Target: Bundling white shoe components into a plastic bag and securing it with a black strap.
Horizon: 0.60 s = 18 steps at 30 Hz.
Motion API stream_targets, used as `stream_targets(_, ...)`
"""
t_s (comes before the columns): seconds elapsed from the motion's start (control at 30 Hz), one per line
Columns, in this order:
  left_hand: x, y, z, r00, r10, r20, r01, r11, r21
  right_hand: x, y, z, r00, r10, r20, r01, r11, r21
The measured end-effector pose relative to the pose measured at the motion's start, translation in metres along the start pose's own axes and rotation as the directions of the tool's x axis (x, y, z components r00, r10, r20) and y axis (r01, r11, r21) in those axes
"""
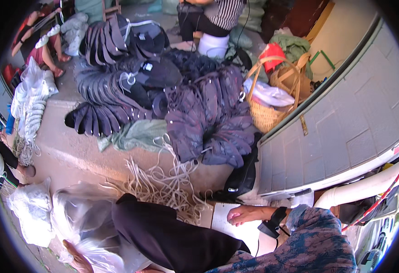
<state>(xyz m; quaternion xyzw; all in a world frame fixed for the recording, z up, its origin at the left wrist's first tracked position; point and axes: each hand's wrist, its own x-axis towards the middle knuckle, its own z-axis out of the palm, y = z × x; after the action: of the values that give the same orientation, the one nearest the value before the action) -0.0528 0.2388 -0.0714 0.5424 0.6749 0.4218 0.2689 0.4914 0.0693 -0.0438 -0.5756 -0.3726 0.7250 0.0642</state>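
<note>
My left hand [77,258] is partly in view at the lower left, against a clear plastic bag [83,211]. Thin plastic bunches on both sides of it, and most of its fingers are hidden. On the other side of my dark-trousered leg [163,227], my right hand [244,214] has its fingers curled over a pale flat board [222,217]. Whatever those fingers hold, if anything, is too small to make out. A black device [272,223] is strapped round my right wrist. Loose cream-coloured cords [163,182] lie tangled just beyond my knee.
Strung bundles of dark curved fabric pieces [208,113] are heaped ahead, partly on a green sack [133,136]. A wicker basket [267,116] stands by the grey wall [336,118]. Another person sits on a white bucket [213,45]. White packed bags [31,214] line the left.
</note>
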Motion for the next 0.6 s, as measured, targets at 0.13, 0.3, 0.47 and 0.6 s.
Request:
stream_targets(0.13,0.014,0.026,0.01,0.999,0.041,-0.022,-0.042,0.997,-0.059,-0.003,-0.013,0.013,0.989,-0.13,-0.065,0.138,0.981,0.137)
stream_targets(0.3,-0.007,0.041,0.007,0.999,0.029,-0.04,-0.033,0.994,-0.106,-0.026,-0.041,0.016,0.966,-0.159,-0.205,0.201,0.959,0.201)
stream_targets(0.47,-0.011,0.01,-0.013,0.97,0.245,0.01,-0.24,0.942,0.233,-0.018,-0.028,0.007,0.936,-0.155,-0.315,0.192,0.977,0.09)
stream_targets(0.6,-0.005,0.035,0.004,0.961,0.238,0.141,-0.238,0.451,0.86,-0.005,-0.019,0.0,0.914,-0.072,-0.398,0.127,0.985,0.113)
